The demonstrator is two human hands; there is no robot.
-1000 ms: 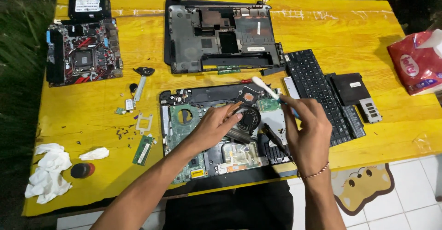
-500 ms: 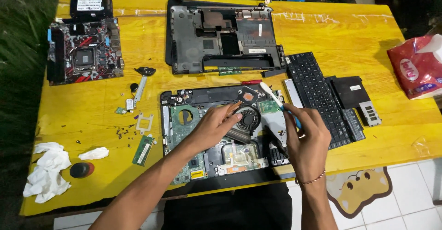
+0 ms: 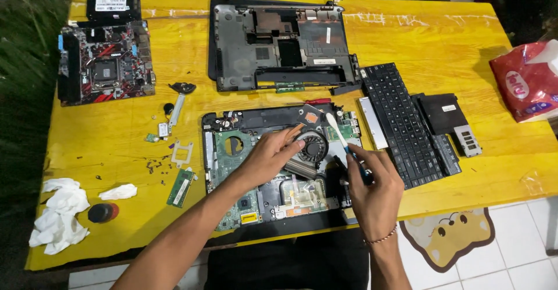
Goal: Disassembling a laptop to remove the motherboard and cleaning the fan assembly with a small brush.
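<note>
An opened laptop base with its green motherboard (image 3: 232, 168) lies at the near middle of the yellow table (image 3: 407, 34). My left hand (image 3: 268, 157) rests on the board, fingertips pressing the cooling fan and copper heatsink (image 3: 314, 147). My right hand (image 3: 372, 185) grips a white and blue toothbrush (image 3: 338, 132), bristles pointing up and away over the board's right side.
A black laptop bottom cover (image 3: 279, 49) lies behind. A keyboard (image 3: 401, 121) and black panels (image 3: 447, 118) sit to the right, a red tissue pack (image 3: 526, 86) at the far right. A desktop motherboard (image 3: 104, 63), a RAM stick (image 3: 181, 187), loose screws and white tissues (image 3: 58, 211) lie left.
My right hand with the toothbrush has shifted slightly toward me and to the right; the brush head now points up above the fan. My left hand stays on the fan.
</note>
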